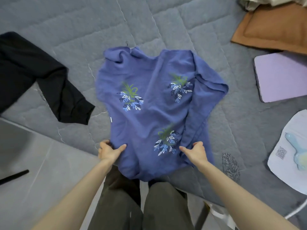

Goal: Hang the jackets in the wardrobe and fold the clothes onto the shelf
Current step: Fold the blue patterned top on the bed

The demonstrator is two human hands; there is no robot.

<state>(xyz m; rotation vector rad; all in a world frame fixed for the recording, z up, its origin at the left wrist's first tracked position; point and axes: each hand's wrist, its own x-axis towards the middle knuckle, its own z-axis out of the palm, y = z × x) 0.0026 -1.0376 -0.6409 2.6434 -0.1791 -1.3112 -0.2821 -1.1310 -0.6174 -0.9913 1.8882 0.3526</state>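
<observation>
A blue shirt (149, 103) with three leaf prints lies spread on the grey quilted bed (66, 22), its near hem hanging over the bed's edge toward my legs. My left hand (108, 151) grips the shirt's near left edge, thumb on top of the cloth. My right hand (193, 151) grips the near right edge the same way, beside a folded-over sleeve. A black garment (33, 75) lies crumpled on the bed to the left.
At the right lie a brown pillow (272, 32), a lilac flat pad (280, 77) and a white cloth with a pale blue toy (292, 155). Grey floor (41, 163) with a black stick shows at the lower left.
</observation>
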